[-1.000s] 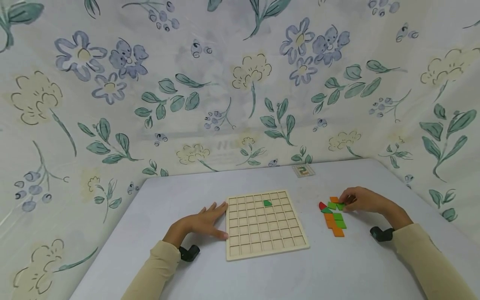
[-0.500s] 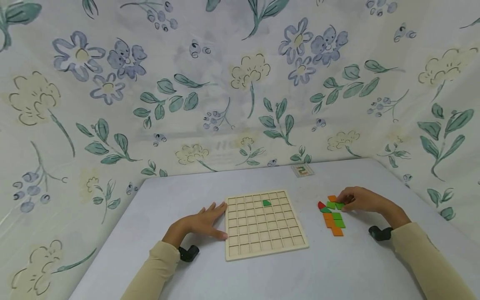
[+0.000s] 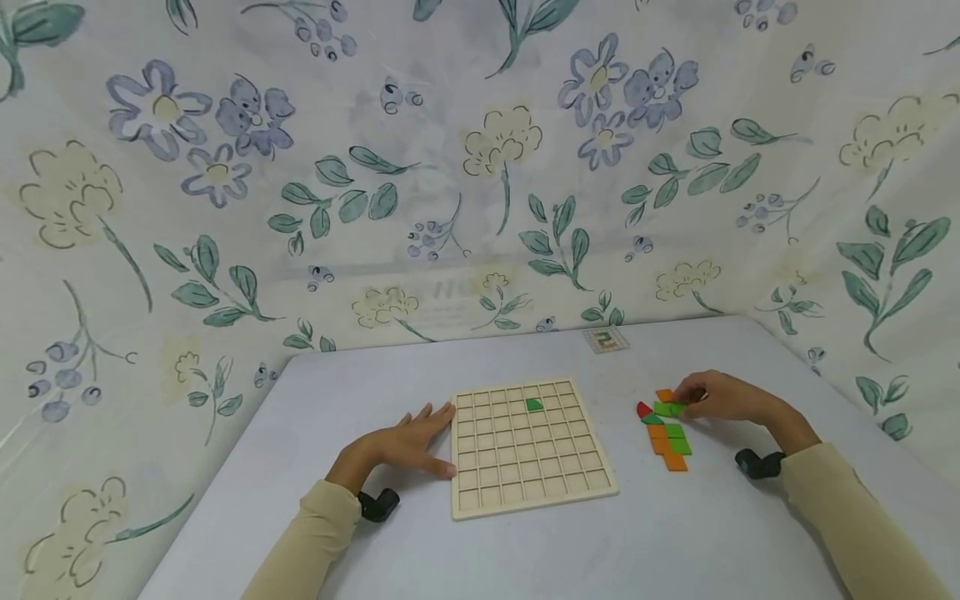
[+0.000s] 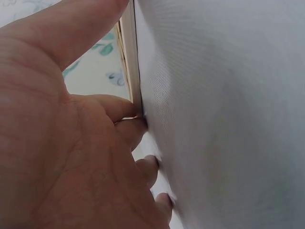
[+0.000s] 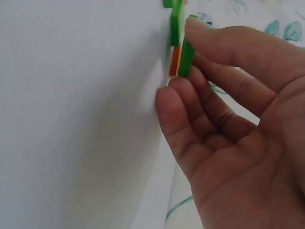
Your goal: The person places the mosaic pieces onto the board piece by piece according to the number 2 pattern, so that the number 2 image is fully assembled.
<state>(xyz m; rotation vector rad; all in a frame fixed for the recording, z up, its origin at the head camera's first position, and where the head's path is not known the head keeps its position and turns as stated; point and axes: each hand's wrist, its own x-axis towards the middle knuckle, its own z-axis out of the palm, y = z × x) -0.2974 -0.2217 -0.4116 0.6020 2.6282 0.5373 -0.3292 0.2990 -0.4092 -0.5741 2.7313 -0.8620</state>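
Note:
A pale wooden grid board [image 3: 525,467] lies mid-table with one dark green, curved-edged tile [image 3: 534,405] in a far cell. My left hand [image 3: 405,444] rests at the board's left edge, fingers spread and thumb touching the side; the left wrist view shows thumb and fingertips [image 4: 128,107] against the board's edge. To the right, my right hand [image 3: 723,398] pinches a light green tile [image 5: 187,59] between thumb and fingers, tilted and lifted slightly from the tiles beside it. Its other fingers [image 5: 171,105] curl near the tabletop.
Near the right hand lie orange tiles [image 3: 677,462], green tiles [image 3: 678,446], a red tile [image 3: 643,409] and a dark green tile [image 3: 652,419]. A small patterned card [image 3: 606,339] lies at the table's far edge, before a floral cloth [image 3: 420,250].
The light green tile in my right hand has shifted slightly left and up, closing the visible gap to the green tile beside it. My left hand and the board stay in place.

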